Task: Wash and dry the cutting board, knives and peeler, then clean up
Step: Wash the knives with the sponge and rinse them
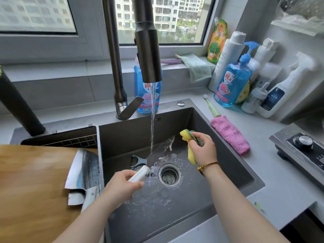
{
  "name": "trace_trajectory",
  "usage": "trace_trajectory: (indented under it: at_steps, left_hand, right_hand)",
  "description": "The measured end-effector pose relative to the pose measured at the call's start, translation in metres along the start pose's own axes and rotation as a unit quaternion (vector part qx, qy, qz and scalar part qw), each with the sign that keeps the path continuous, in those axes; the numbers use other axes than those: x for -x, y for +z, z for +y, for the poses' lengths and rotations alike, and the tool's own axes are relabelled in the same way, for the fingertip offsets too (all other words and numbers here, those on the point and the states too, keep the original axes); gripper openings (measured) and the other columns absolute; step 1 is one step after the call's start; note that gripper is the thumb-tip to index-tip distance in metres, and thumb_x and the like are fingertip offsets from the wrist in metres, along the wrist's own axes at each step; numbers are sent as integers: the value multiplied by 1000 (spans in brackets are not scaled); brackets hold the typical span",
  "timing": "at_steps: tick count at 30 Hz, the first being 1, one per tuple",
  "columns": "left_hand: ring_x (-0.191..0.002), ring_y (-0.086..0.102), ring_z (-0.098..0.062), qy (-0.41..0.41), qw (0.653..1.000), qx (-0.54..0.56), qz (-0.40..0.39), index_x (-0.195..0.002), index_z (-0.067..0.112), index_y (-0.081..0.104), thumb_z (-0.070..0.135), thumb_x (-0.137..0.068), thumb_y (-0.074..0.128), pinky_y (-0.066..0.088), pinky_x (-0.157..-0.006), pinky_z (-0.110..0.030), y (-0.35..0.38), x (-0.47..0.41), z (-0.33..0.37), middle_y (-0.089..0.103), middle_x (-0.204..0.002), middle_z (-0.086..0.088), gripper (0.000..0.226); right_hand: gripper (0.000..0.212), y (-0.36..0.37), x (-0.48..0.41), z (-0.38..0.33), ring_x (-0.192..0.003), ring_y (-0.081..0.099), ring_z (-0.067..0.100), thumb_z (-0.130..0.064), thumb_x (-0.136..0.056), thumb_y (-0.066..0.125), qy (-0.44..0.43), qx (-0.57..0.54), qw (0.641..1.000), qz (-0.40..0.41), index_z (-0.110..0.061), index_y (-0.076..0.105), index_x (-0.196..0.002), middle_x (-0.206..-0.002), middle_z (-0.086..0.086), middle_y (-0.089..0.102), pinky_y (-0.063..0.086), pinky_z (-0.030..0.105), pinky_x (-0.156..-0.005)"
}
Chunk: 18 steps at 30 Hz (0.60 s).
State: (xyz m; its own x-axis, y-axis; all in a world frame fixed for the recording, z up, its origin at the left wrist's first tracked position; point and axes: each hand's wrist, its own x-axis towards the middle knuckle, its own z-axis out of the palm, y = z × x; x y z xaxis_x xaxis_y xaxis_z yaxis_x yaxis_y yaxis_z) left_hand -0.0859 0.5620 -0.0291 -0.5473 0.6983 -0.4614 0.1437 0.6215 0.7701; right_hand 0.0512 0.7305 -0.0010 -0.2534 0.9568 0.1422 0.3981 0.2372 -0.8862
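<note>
Washing step in hand, judging by the running water: rinsing a small kitchen knife (159,151), held by its white handle in the left hand (122,186), fingers curled tight round it. Blade grey and wet, slanting up and away from that grip, low over the sink (219,163) floor, met near its heel by the tap stream (152,116); pale flecks, perhaps suds, near the tip. Just past the blade tip, the right hand (203,149), squeezing a yellow-and-green sponge (186,135), fingers wrapped round its middle, apart from the knife. Next, probably: turning the blade under the stream, edge kept off the fingers. Just beyond the left grip, a peeler (138,161) lying in the sink beside the drain (169,175). Left of the grip, a streaked cleaver (84,172) resting on the wooden cutting board (31,190).
</note>
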Motion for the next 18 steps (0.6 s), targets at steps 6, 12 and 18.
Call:
trace_trajectory:
  at_steps: [6, 12, 18]
  left_hand:
    - [-79, 50, -12, 56, 937, -335, 77, -119, 26, 45, 40, -92, 48, 35, -63, -24, -2, -4, 6, 54, -96, 8, 31]
    - [-77, 46, -17, 79, 900, -422, 80, -117, 17, 41, 33, -95, 43, 34, -65, -26, -6, -10, 8, 40, -104, 0, 27]
    - [-96, 61, -21, 105, 878, -460, 82, -114, 19, 40, 51, -91, 42, 35, -66, -26, -6, -12, 7, 52, -96, 4, 39]
  right_hand:
    - [21, 12, 6, -6, -89, 47, 9, 1, -81, 58, -16, 47, 993, -108, -2, 66, -100, -99, 1, 50, 31, 6, -70]
    - [20, 19, 6, -12, -90, 46, 7, 0, -82, 58, -36, 58, 990, -123, -5, 67, -99, -101, 0, 50, 30, 7, -75]
    - [24, 24, 5, -20, -100, 48, 10, -7, -84, 59, -81, 127, 976, -154, -8, 67, -106, -117, 3, 51, 32, 9, -81]
